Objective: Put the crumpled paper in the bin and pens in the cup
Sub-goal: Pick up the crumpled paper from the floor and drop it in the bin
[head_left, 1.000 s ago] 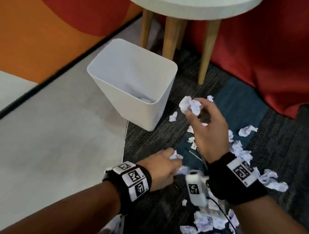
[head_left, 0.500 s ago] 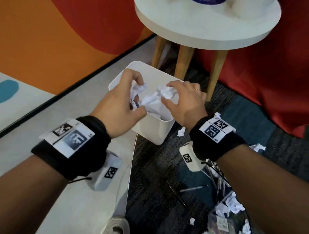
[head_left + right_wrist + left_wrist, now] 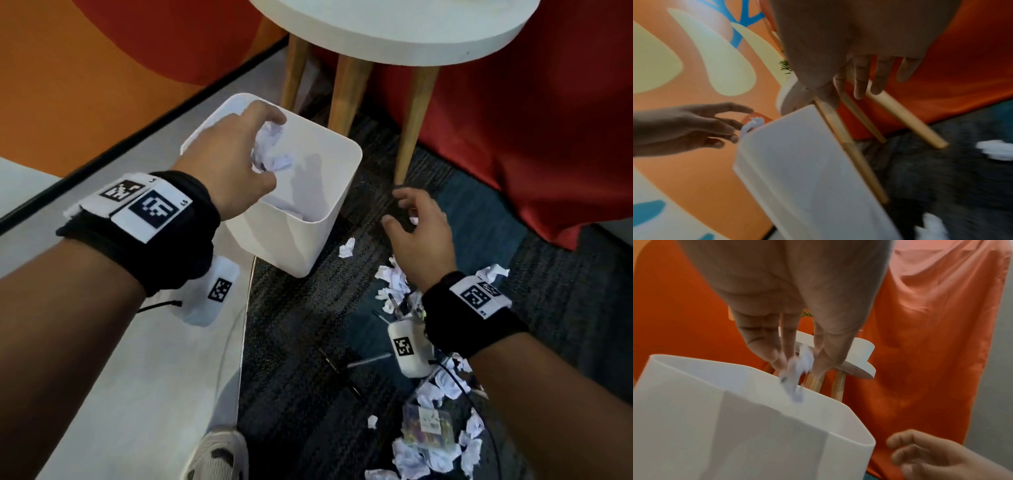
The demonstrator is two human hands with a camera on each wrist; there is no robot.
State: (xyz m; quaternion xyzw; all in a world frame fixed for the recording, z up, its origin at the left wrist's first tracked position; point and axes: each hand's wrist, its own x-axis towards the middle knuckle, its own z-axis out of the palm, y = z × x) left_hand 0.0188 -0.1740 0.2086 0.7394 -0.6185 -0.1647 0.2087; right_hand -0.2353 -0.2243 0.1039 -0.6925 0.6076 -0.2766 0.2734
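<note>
My left hand [image 3: 265,147] hovers over the white bin [image 3: 352,161], its fingers pointing down and apart. A crumpled paper ball [image 3: 277,157] is just under its fingertips, blurred in the left wrist view as the paper [image 3: 795,382] drops past the bin's rim [image 3: 756,426]. My right hand [image 3: 394,209] is open and empty above the carpet, right of the bin. Several more crumpled papers [image 3: 394,277] lie on the carpet below it. A grey pen [image 3: 370,359] and a black pen [image 3: 342,373] lie nearby. A clear plastic container [image 3: 428,425] lies among the paper scraps.
A round white table [image 3: 411,34] on wooden legs [image 3: 411,137] stands just behind the bin. Red cloth [image 3: 531,154] hangs to the right. A single paper scrap [image 3: 346,246] lies by the bin's corner. My shoe [image 3: 219,455] is at the bottom edge.
Both hands carried paper from the carpet up to the bin. The right hand has let go and moved back down to the right, while the left hand's fingers have spread over the bin.
</note>
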